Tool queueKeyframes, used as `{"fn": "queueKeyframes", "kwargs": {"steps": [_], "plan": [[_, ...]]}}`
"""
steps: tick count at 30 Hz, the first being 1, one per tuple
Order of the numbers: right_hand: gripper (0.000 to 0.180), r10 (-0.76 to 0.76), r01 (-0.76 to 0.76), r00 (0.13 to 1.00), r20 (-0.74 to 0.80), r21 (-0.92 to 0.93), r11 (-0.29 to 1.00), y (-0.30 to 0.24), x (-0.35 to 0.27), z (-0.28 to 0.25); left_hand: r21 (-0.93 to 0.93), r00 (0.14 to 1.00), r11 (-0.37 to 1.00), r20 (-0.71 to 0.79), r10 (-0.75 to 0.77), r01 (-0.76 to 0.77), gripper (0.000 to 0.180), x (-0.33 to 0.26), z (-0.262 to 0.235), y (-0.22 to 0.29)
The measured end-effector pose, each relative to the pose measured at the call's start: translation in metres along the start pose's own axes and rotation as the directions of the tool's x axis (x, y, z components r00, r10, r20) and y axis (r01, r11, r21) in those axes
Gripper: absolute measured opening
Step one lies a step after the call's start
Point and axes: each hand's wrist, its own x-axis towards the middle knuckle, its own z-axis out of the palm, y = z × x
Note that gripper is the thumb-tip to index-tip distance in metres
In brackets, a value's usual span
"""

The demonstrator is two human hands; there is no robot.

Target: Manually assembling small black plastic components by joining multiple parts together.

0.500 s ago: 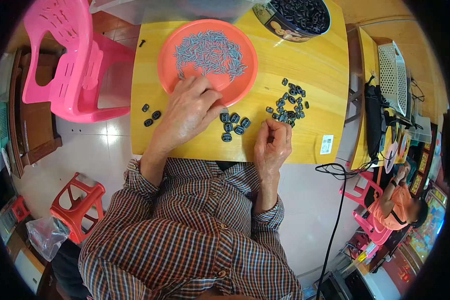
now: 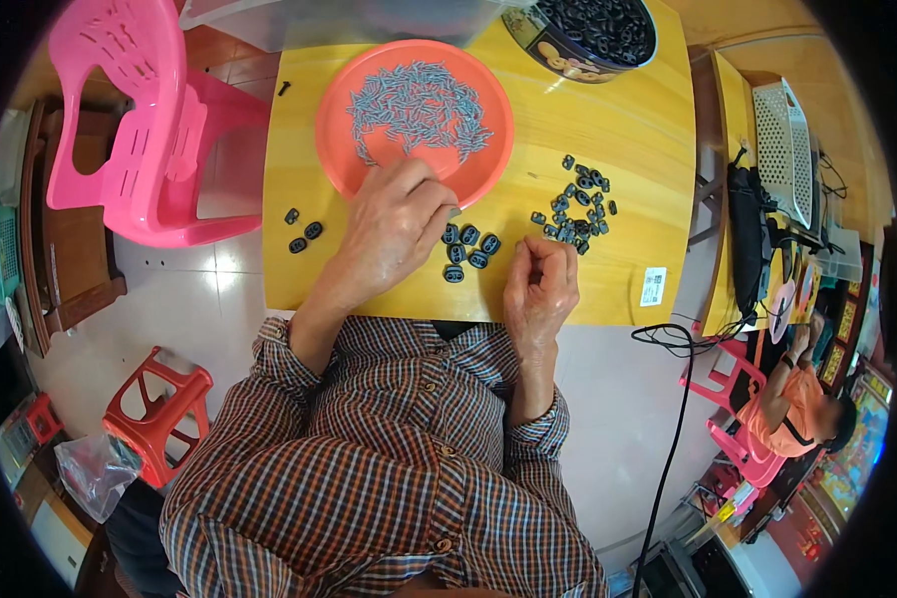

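Here, nearest the person's checked shirt, the right hand rests at the near edge of the yellow table, its fingers curled in toward the thumb as if pinching something small; whether a piece sits between them cannot be told. Just left of it lies a small cluster of black oval pieces, flat on the table and touching one another. The left hand lies past that cluster with its fingertips at the near rim of the orange plate, fingers bent down and closed over the rim; what they hold, if anything, is hidden. A looser heap of black pieces lies right of the plate, and three stray black pieces lie left of the hand. On the plate lies a pile of small grey pins, their long axes pointing every way. These look light, stiff and slippery, best picked one at a time, pinched across the middle. Beyond the plate, at the far right, stands a round tin of black pieces. A pink chair stands left of the table
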Motion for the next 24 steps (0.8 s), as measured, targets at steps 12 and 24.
{"fn": "queueKeyframes", "kwargs": {"steps": [12, 24], "plan": [[0.005, 0.104, -0.103, 0.995, -0.006, 0.039, 0.994, 0.006, 0.020, -0.023, -0.396, 0.995, 0.916, 0.094, -0.027, 0.062, 0.008, 0.002, 0.024, 0.034], [0.005, 0.226, -0.228, 0.974, -0.032, -0.082, 0.970, 0.032, 0.009, -0.047, -0.673, 0.965, 0.694, 0.217, -0.148, 0.258, 0.012, 0.010, 0.043, 0.035]]}}
